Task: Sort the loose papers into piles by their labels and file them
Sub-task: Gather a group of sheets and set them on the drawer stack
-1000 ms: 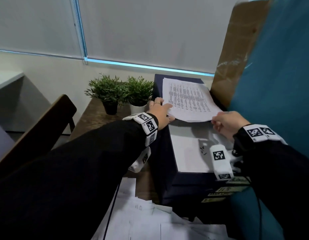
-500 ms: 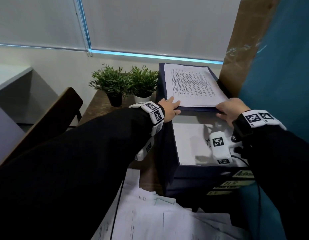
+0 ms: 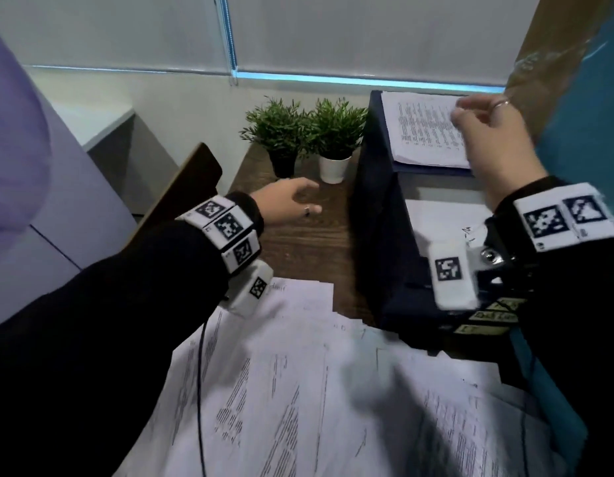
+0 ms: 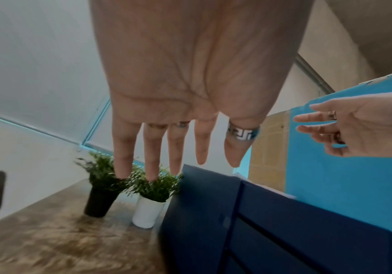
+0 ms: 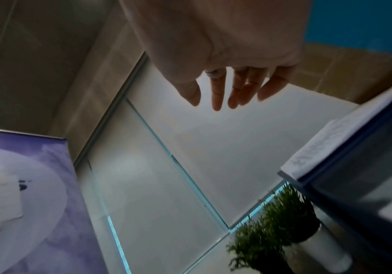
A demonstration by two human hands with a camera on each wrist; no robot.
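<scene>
- Many loose papers (image 3: 298,390) lie nearest, behind both wrists.
- Left hand (image 3: 288,204): fingers straight, spread, empty (above bare table (image 3: 309,242)).
- Right hand (image 3: 487,139): fingers relaxed, empty, over the printed sheet (image 3: 422,132) on the dark blue file tray (image 3: 377,187).

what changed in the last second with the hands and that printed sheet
Both hands let go of the printed sheet, which now lies squared in the top tray of the dark blue organizer. The left hand has pulled back left, over the wooden desk, fingers straight. The right hand has lifted above the sheet, empty. The two potted plants and the loose papers stayed put.
</scene>
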